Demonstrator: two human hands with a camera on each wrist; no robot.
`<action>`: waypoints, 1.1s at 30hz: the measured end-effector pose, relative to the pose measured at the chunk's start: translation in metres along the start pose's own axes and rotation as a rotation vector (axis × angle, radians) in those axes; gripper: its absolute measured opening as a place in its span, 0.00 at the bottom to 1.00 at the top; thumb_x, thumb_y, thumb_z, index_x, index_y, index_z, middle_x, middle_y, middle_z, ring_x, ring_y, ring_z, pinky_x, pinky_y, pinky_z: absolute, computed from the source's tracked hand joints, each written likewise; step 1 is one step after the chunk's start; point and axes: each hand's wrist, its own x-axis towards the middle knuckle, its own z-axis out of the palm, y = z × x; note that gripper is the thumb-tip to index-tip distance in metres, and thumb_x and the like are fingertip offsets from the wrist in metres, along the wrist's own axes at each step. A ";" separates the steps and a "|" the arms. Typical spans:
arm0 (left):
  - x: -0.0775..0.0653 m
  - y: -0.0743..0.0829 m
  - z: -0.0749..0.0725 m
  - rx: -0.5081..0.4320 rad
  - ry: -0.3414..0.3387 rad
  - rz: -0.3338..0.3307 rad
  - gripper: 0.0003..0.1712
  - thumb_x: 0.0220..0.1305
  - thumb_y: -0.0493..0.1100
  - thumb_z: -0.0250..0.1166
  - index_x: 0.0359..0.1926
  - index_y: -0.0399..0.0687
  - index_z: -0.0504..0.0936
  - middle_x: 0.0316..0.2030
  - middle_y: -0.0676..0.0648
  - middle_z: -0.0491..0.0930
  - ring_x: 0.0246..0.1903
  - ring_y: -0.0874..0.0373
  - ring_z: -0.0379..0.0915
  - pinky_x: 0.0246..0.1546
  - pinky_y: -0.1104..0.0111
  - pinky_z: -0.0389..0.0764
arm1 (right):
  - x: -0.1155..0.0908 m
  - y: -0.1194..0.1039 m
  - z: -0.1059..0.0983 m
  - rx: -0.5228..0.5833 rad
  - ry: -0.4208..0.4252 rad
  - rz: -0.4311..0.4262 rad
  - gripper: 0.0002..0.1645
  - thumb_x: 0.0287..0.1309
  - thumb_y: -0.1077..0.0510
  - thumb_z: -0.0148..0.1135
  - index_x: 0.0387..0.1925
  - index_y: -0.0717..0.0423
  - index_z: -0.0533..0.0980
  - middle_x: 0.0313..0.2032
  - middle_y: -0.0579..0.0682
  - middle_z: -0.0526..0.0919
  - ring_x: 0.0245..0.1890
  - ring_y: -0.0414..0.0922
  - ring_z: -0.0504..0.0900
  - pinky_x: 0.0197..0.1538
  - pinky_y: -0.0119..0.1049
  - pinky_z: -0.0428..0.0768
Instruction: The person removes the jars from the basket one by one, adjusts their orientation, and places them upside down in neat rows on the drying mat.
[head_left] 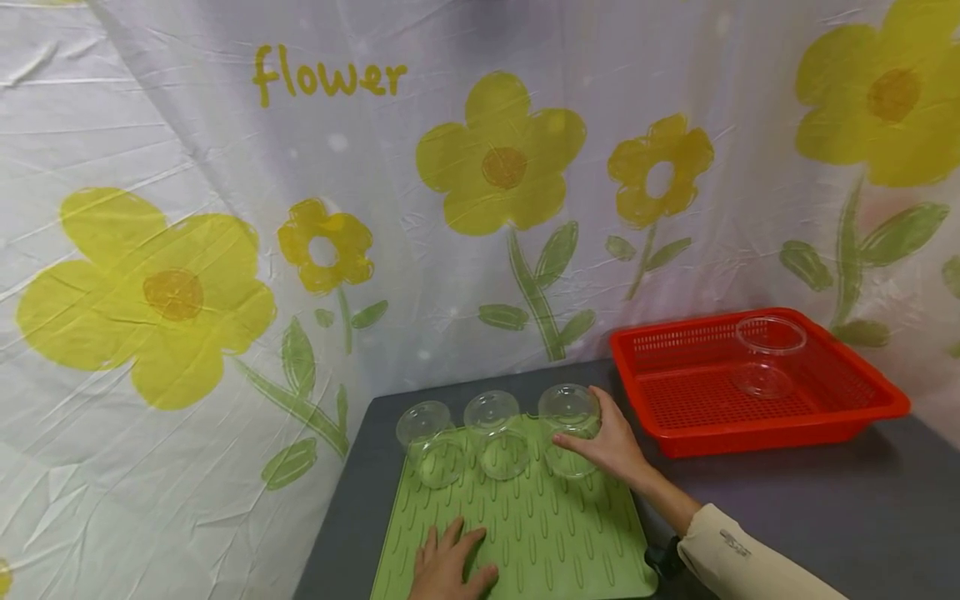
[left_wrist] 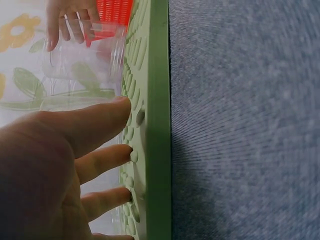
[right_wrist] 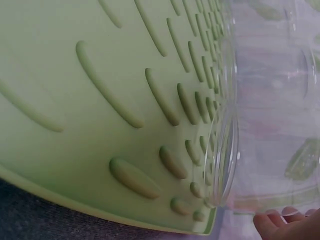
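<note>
Three clear plastic tubs stand in a row along the far edge of a green ridged mat (head_left: 525, 533), rims down. My right hand (head_left: 613, 448) holds the right tub (head_left: 567, 410) by its side, thumb in front and fingers behind. Its rim meets the mat in the right wrist view, where only fingertips (right_wrist: 287, 225) show beside the tub. The middle tub (head_left: 491, 410) and the left tub (head_left: 424, 419) stand untouched. My left hand (head_left: 450, 567) rests on the near part of the mat, fingers spread, tips touching the ridges in the left wrist view.
To the right sits a red perforated plastic basket (head_left: 750, 440), with another clear tub (head_left: 762, 379) inside it. Mat and basket lie on a dark grey table (head_left: 757, 508). A flower-printed curtain (head_left: 450, 317) hangs behind and along the left side.
</note>
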 end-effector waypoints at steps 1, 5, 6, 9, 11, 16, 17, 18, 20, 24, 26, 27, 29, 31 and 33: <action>0.000 0.000 0.001 0.006 0.003 0.005 0.37 0.67 0.69 0.61 0.65 0.48 0.78 0.71 0.30 0.65 0.67 0.09 0.46 0.57 0.16 0.49 | 0.001 0.000 0.001 0.001 -0.001 0.002 0.68 0.49 0.39 0.80 0.78 0.61 0.50 0.76 0.66 0.58 0.74 0.65 0.62 0.68 0.66 0.70; -0.002 0.000 0.001 0.013 0.007 0.007 0.38 0.66 0.67 0.64 0.66 0.48 0.77 0.71 0.31 0.65 0.68 0.10 0.46 0.58 0.17 0.50 | 0.004 0.002 0.004 0.005 -0.004 0.006 0.68 0.49 0.39 0.80 0.78 0.61 0.50 0.77 0.66 0.57 0.75 0.65 0.61 0.69 0.66 0.68; -0.002 0.001 0.001 0.013 0.005 0.008 0.37 0.65 0.67 0.64 0.66 0.48 0.77 0.71 0.31 0.65 0.67 0.10 0.46 0.58 0.17 0.51 | 0.005 0.002 0.005 0.003 -0.003 0.008 0.69 0.48 0.39 0.80 0.79 0.61 0.50 0.77 0.65 0.57 0.75 0.65 0.61 0.69 0.66 0.68; -0.003 0.002 0.000 0.010 0.003 0.010 0.37 0.64 0.66 0.66 0.66 0.48 0.76 0.71 0.31 0.65 0.67 0.10 0.46 0.57 0.17 0.51 | 0.007 0.004 0.007 -0.005 -0.004 0.009 0.69 0.48 0.39 0.80 0.78 0.61 0.50 0.76 0.66 0.57 0.75 0.66 0.61 0.69 0.67 0.68; -0.002 0.001 0.000 0.010 0.000 0.010 0.37 0.64 0.65 0.66 0.66 0.48 0.76 0.71 0.31 0.65 0.67 0.10 0.46 0.57 0.17 0.52 | 0.009 0.005 0.008 -0.012 -0.003 0.009 0.68 0.48 0.39 0.80 0.78 0.60 0.51 0.76 0.66 0.57 0.75 0.66 0.61 0.70 0.67 0.68; -0.002 0.000 0.001 0.015 0.007 0.011 0.38 0.65 0.66 0.65 0.66 0.48 0.76 0.71 0.32 0.65 0.67 0.10 0.47 0.57 0.17 0.52 | 0.011 0.006 0.010 -0.022 -0.007 0.002 0.69 0.48 0.38 0.80 0.78 0.60 0.51 0.76 0.67 0.58 0.75 0.66 0.61 0.70 0.67 0.67; -0.002 0.000 0.002 0.018 0.011 0.013 0.38 0.65 0.66 0.65 0.66 0.48 0.76 0.71 0.32 0.65 0.67 0.10 0.47 0.57 0.17 0.52 | 0.011 0.006 0.010 -0.024 -0.007 0.002 0.69 0.47 0.38 0.80 0.78 0.60 0.51 0.76 0.67 0.58 0.75 0.66 0.60 0.69 0.67 0.67; -0.002 0.000 0.002 0.023 0.014 0.014 0.37 0.65 0.66 0.65 0.66 0.49 0.76 0.71 0.32 0.65 0.67 0.10 0.47 0.57 0.17 0.53 | 0.012 0.006 0.011 -0.025 -0.008 0.001 0.69 0.47 0.38 0.80 0.78 0.60 0.51 0.76 0.67 0.58 0.75 0.66 0.60 0.69 0.67 0.67; -0.002 0.000 0.002 0.027 0.020 0.017 0.37 0.65 0.66 0.65 0.66 0.49 0.76 0.71 0.32 0.65 0.67 0.10 0.47 0.57 0.17 0.53 | 0.012 0.007 0.012 -0.030 -0.009 0.001 0.69 0.47 0.37 0.80 0.78 0.60 0.51 0.76 0.67 0.58 0.75 0.66 0.60 0.69 0.67 0.67; -0.003 0.001 0.003 0.036 0.025 0.015 0.38 0.65 0.67 0.65 0.66 0.49 0.76 0.71 0.32 0.65 0.67 0.10 0.48 0.57 0.17 0.53 | 0.013 0.007 0.013 -0.029 -0.009 -0.005 0.69 0.47 0.38 0.80 0.78 0.60 0.51 0.75 0.68 0.58 0.75 0.67 0.60 0.69 0.68 0.67; -0.003 0.001 0.003 0.036 0.026 0.013 0.38 0.65 0.67 0.65 0.66 0.49 0.76 0.71 0.32 0.65 0.67 0.10 0.48 0.57 0.17 0.53 | 0.013 0.007 0.013 -0.029 -0.010 -0.007 0.69 0.47 0.38 0.80 0.78 0.60 0.51 0.75 0.68 0.58 0.75 0.67 0.60 0.69 0.68 0.67; -0.003 0.001 0.003 0.036 0.026 0.012 0.38 0.65 0.68 0.64 0.66 0.49 0.76 0.71 0.32 0.65 0.67 0.10 0.47 0.57 0.17 0.53 | 0.013 0.007 0.013 -0.031 -0.011 -0.009 0.69 0.47 0.38 0.80 0.78 0.61 0.51 0.75 0.68 0.58 0.74 0.67 0.60 0.69 0.68 0.67; -0.003 0.001 0.004 0.034 0.026 0.011 0.38 0.65 0.68 0.64 0.66 0.49 0.76 0.71 0.32 0.65 0.67 0.10 0.47 0.57 0.17 0.52 | 0.012 0.007 0.012 -0.034 -0.012 -0.008 0.69 0.46 0.38 0.80 0.78 0.61 0.51 0.75 0.68 0.58 0.75 0.67 0.60 0.69 0.68 0.67; -0.003 0.001 0.003 0.032 0.027 0.013 0.38 0.66 0.68 0.63 0.66 0.49 0.76 0.71 0.32 0.65 0.67 0.10 0.47 0.56 0.17 0.52 | 0.012 0.007 0.012 -0.038 -0.013 -0.009 0.69 0.46 0.38 0.80 0.78 0.61 0.51 0.75 0.68 0.58 0.75 0.67 0.60 0.69 0.68 0.68; -0.003 0.002 0.003 0.031 0.026 0.014 0.38 0.66 0.68 0.63 0.66 0.49 0.76 0.71 0.32 0.65 0.67 0.10 0.47 0.56 0.17 0.52 | 0.012 0.006 0.012 -0.040 -0.013 -0.012 0.69 0.47 0.38 0.80 0.78 0.61 0.51 0.75 0.68 0.58 0.74 0.67 0.60 0.69 0.68 0.68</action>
